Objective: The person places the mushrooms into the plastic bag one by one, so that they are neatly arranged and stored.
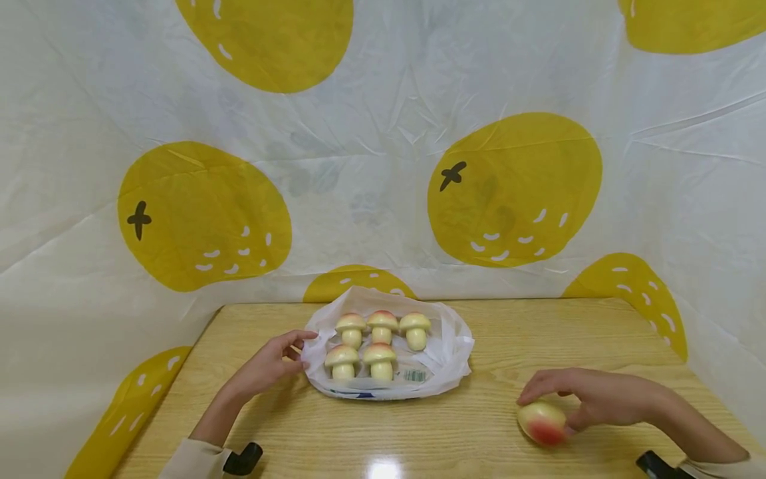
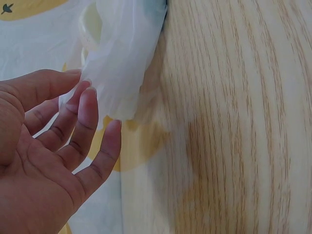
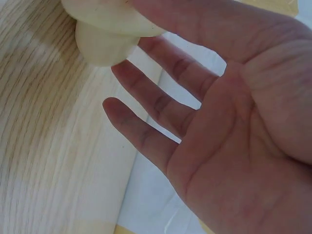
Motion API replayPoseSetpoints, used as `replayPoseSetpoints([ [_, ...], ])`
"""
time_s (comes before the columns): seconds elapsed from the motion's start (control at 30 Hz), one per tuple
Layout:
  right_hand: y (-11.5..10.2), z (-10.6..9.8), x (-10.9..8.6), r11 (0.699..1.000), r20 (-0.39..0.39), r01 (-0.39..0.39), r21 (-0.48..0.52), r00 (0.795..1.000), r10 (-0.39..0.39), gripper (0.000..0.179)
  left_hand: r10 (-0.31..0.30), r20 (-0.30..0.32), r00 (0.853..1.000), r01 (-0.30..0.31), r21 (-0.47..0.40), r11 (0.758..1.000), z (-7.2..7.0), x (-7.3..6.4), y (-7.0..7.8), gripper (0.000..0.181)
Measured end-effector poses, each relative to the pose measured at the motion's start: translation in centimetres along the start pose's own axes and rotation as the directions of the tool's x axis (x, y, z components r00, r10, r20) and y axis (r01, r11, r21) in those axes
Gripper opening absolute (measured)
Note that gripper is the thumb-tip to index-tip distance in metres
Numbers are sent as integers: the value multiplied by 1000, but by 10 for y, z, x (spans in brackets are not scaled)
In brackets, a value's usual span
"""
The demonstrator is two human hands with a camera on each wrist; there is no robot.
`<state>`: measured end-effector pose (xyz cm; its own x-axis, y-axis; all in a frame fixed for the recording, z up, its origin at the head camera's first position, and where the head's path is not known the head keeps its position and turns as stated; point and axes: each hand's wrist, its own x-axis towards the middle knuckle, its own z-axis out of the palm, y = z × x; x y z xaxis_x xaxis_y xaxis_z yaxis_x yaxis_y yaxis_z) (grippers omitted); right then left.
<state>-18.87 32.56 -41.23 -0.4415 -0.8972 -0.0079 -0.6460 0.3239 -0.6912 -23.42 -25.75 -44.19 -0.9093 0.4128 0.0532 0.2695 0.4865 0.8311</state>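
Note:
A white plastic bag (image 1: 456,349) lies spread on the table, with several toy mushrooms (image 1: 382,356) in two rows on it, pale yellow with reddish caps. At the bag's left edge my left hand (image 1: 276,364) pinches the thin plastic between thumb and fingertips; the left wrist view shows this plastic (image 2: 114,63) up close. Over to the right, my right hand (image 1: 598,398) grips another toy mushroom (image 1: 541,420) by its cap, between thumb and fingers. Its pale stem (image 3: 105,46) points away from the palm in the right wrist view, where the outer fingers stretch out beside it.
The wooden table (image 1: 479,439) reaches back to a white curtain (image 1: 371,199) printed with large yellow fruit, which also hangs along both sides. A barcode label (image 1: 414,375) shows on the bag's front part. Black straps (image 1: 244,459) sit at the wrists.

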Motion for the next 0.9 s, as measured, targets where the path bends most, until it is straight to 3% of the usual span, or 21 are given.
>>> replayPoseSetpoints([
  [0.2, 2, 2, 7, 991, -83, -94, -100, 993, 85, 49, -8, -5, 1000, 8, 5, 1000, 0, 0, -2, 48],
  [0.33, 3, 2, 10, 983, -109, -123, -138, 988, 109, 54, -14, 0, 1000, 14, 6, 1000, 1, 0, -2, 48],
  [0.47, 5, 2, 8, 989, -91, -96, -116, 992, 86, 70, -16, 2, 1000, 16, 2, 1000, 0, 0, -1, 48],
  [0.6, 9, 4, 9, 986, -106, -47, -158, 994, 30, 74, -6, -2, 1000, 6, 8, 1000, -1, 0, 1, 47],
  [0.9, 14, 7, 17, 969, -177, -150, -197, 978, 115, 55, -10, 2, 1000, 10, -8, 1000, -1, 0, 2, 47],
])
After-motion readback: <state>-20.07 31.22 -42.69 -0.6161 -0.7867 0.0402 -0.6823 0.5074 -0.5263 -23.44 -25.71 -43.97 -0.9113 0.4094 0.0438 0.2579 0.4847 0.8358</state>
